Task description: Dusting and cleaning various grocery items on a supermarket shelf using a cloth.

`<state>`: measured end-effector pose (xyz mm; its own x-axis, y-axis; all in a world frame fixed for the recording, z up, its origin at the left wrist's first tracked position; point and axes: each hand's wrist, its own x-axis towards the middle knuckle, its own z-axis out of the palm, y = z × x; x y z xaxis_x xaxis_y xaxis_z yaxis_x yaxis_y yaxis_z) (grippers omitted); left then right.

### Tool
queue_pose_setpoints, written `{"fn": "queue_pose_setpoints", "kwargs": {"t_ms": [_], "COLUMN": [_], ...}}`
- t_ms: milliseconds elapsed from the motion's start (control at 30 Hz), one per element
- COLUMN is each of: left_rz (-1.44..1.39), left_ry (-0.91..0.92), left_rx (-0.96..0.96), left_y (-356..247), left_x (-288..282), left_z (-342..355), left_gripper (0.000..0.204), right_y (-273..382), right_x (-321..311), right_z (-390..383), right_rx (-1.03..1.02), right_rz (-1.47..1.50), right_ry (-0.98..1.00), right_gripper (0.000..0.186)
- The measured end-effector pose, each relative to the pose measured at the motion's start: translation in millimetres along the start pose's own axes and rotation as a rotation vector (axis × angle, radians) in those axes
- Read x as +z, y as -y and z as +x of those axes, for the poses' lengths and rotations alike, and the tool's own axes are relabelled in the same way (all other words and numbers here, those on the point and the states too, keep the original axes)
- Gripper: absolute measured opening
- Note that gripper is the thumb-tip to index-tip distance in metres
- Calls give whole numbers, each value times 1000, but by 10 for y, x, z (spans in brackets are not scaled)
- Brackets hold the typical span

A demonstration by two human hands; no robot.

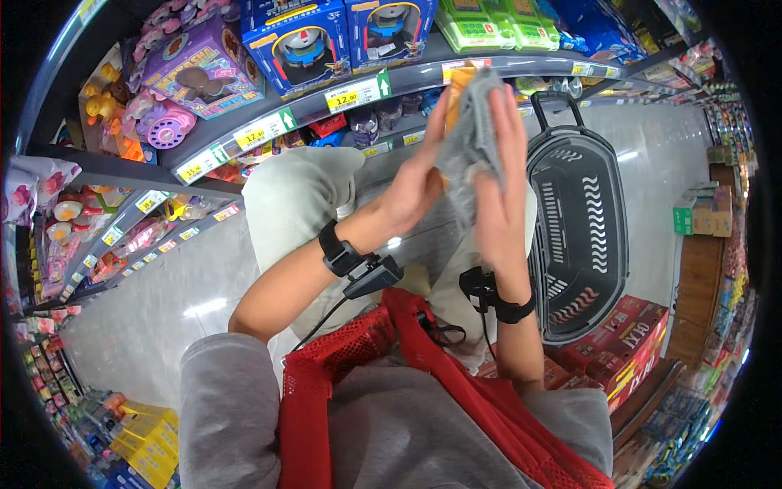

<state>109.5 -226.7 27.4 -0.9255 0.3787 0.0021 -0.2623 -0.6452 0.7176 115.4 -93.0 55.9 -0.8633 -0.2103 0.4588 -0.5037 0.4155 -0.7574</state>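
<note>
Between my two raised palms is a cloth (471,138), grey on the side facing me, with an orange-yellow part along its left edge. My left hand (414,181) presses it from the left, fingers stretched upward and partly behind it. From the right, my right hand (503,191) lies along the cloth with long straight fingers; its lower part is slightly blurred. Both hands are in front of the shelf edge (314,102), above my bent knees. Whether anything is folded inside the cloth is hidden.
A dark grey shopping basket (621,253) stands on the floor at my right, handle up. Boxed blue toys (297,49), a purple toy box (204,69) and green packages (481,28) fill the shelf ahead. Red cartons (623,342) sit behind the basket.
</note>
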Motion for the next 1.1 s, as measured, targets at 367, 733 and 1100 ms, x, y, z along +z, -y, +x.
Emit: {"fn": "queue_pose_setpoints", "kwargs": {"t_ms": [367, 733, 1100], "left_rz": [-790, 62, -17], "left_ry": [530, 85, 215], "left_rx": [-151, -209, -507], "left_y": [273, 331, 332], "left_x": [-255, -24, -152], "left_z": [93, -121, -27], "left_gripper": [64, 59, 84], "right_y": [343, 264, -283], "right_x": [-123, -326, -455], "right_z": [-282, -280, -203], "right_rx": [-176, -82, 40], "right_rz": [-479, -541, -382], "right_ry": [99, 105, -144], "right_gripper": [67, 61, 46]}}
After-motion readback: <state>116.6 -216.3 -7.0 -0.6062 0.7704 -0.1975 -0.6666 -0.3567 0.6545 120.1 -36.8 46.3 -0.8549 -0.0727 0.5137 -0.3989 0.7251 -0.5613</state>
